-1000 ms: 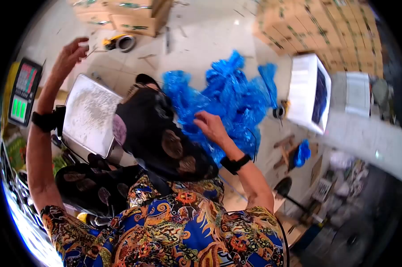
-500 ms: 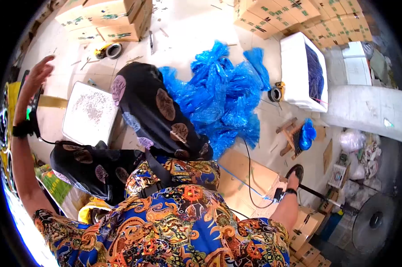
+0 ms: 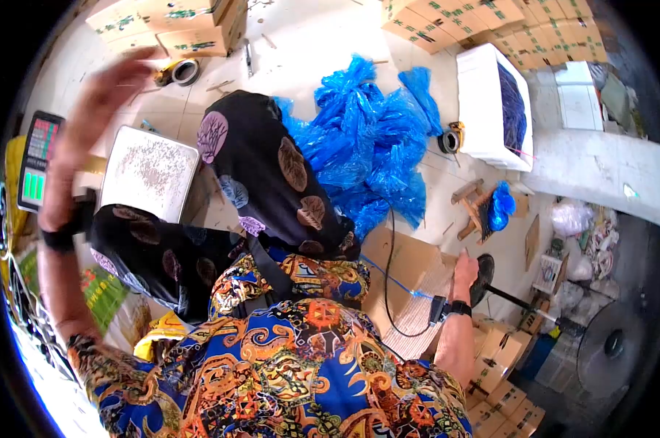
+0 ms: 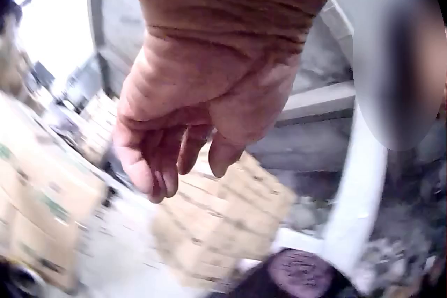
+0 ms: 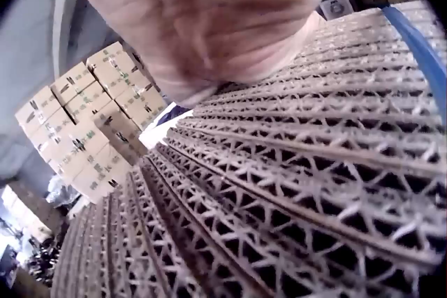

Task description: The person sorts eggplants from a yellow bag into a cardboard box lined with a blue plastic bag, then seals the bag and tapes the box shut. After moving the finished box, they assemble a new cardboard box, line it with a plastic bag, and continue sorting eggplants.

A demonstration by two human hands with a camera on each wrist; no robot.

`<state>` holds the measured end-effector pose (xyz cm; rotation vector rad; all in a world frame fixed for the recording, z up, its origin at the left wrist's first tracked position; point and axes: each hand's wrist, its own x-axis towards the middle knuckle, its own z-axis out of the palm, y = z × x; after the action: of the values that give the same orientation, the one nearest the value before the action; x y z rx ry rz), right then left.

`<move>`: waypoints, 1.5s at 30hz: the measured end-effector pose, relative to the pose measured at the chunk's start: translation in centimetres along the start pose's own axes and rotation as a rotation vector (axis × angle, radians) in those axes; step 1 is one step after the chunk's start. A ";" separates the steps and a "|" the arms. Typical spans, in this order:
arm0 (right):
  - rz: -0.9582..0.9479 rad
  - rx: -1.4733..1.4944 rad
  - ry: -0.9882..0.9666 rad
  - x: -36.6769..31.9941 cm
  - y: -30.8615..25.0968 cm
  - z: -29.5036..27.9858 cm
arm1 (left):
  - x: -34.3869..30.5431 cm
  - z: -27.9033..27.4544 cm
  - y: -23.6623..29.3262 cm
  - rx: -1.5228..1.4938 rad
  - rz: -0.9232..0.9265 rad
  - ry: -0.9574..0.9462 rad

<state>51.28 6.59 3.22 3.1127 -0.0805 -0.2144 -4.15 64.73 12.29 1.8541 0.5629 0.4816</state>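
Two hands showed in our views; where did we find the left hand (image 3: 100, 95)?

We found it raised in the air above the scale tray (image 3: 149, 171) and near the scale display (image 3: 38, 160), blurred in the head view. From its own wrist camera the fingers (image 4: 143, 162) hung loosely curled and gripped nothing.

And the right hand (image 3: 465, 269)?

We saw it low at our right side, on the stack of flattened cardboard (image 3: 410, 274), touching its edge. The wrist view gave us only the heel of the hand over the corrugated layers, so we could not tell whether its fingers were curled or flat.

What lay near the stack?

A blue strap (image 5: 419, 46) ran across it, probably the same blue line we saw from the head. Blue plastic bags (image 3: 374, 146) were heaped on the floor (image 3: 308, 51) ahead of us.
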 end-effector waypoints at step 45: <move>-0.360 1.161 -0.770 -5.5 -17.6 -2.3 | 4.0 44.2 8.7 -0.253 -0.138 -0.385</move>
<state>47.04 24.47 5.82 3.7578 0.5366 -1.9982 25.67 31.35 6.07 1.5980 0.3469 0.0914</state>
